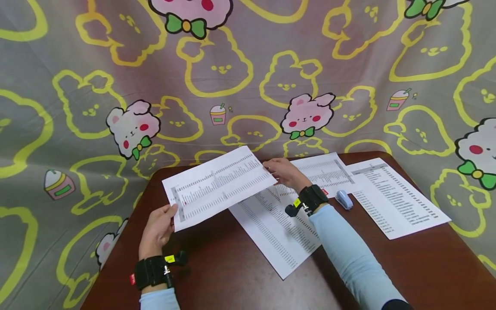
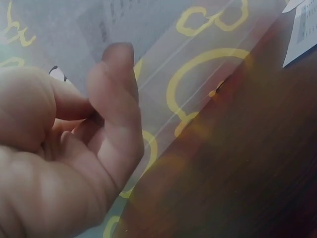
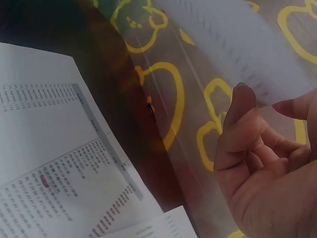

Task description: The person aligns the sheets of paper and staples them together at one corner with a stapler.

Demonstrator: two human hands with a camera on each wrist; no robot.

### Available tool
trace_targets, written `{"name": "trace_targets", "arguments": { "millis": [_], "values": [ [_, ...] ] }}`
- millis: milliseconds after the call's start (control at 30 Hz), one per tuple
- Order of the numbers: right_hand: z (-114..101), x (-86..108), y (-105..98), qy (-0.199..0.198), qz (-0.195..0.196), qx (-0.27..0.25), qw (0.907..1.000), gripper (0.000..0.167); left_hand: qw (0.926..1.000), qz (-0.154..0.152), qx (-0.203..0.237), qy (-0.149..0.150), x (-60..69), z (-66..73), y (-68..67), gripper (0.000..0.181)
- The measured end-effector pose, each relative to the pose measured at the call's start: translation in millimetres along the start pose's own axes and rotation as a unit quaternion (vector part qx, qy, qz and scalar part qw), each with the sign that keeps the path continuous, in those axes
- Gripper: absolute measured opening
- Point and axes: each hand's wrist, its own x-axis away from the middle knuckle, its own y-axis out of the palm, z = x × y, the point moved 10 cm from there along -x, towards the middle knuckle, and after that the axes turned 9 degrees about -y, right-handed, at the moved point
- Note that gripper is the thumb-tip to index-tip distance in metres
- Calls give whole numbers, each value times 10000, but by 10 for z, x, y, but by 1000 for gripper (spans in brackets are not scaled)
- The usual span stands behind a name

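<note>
A printed sheet of paper is held up above the table, tilted, between both hands. My left hand pinches its lower left corner between thumb and fingers. At the opposite end, my right hand pinches the right edge. In the left wrist view the left hand has its fingers curled at the blurred sheet. The right wrist view shows the right hand gripping the sheet's end. Below lies another printed sheet, partly covered by the raised one and my right forearm.
More printed sheets lie to the right: one behind my right wrist and one at the table's right side. Between them sits a small light-blue stapler-like object. The brown table meets a patterned curtain at the back.
</note>
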Motion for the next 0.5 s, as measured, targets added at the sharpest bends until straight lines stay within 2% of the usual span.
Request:
{"name": "trace_targets", "arguments": {
  "millis": [233,500],
  "values": [
    [-140,-49,2,-94,-133,-62,9998,34,9983,-115,-564,14,-11,6,63,56],
    [-245,-61,20,-365,-129,-65,9992,31,9965,-301,-772,-79,-8,-69,100,58]
  ]
}}
